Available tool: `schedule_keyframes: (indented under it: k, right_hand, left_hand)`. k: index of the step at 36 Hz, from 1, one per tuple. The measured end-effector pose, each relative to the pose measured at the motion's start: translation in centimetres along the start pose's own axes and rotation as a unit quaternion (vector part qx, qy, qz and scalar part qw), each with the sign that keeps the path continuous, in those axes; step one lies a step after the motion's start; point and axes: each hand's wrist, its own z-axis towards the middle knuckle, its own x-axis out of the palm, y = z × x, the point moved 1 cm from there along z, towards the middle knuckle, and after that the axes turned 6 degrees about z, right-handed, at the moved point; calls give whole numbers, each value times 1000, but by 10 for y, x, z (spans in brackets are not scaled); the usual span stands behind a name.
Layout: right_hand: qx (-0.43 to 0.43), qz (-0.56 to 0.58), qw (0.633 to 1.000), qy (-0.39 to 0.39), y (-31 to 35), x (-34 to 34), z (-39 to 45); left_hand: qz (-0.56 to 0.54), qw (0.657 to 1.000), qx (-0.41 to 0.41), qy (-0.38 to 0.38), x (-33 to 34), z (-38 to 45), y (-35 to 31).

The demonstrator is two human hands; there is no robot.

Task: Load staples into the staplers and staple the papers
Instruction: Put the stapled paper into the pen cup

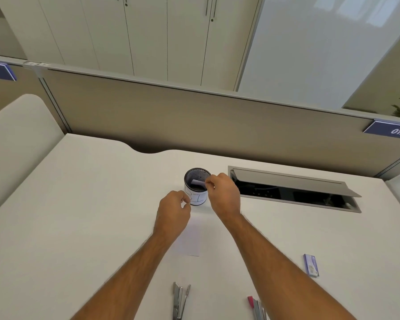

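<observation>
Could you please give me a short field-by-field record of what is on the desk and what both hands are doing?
left hand: fingers curled beside the mesh cup
right hand: fingertips pinched at the cup rim
cup contents: folded white paper
paper sheet: flat, near side of the cup
staplers: silver stapler, pink stapler, both open
staple box: right of forearm

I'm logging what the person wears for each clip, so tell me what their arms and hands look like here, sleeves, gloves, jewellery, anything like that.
Both forearms are bare as far as the frame shows them, with no sleeves in view. The left hand and right hand wear no gloves. No watch or wristband shows on either wrist. I can't make out any ring at this size.
</observation>
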Motion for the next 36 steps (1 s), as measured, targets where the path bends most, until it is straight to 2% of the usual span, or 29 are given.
schedule_keyframes:
  k: [8, 12, 24, 36]
  right_hand:
    - [-38, -44, 997, 45, 1, 4, 18]
    - [-40, -24, 997, 64, 1, 5, 17]
    - [-7, 99, 995, -2, -9, -17, -24]
    - [46, 83, 996, 0, -55, -58, -116]
  left_hand:
    - [18, 1000, -11, 2, 8, 4, 17]
    - [17, 1000, -18, 1, 9, 3, 22]
    - [1, 1000, -21, -8, 7, -18, 17]
    - [-19, 1000, -10, 13, 6, -77, 2]
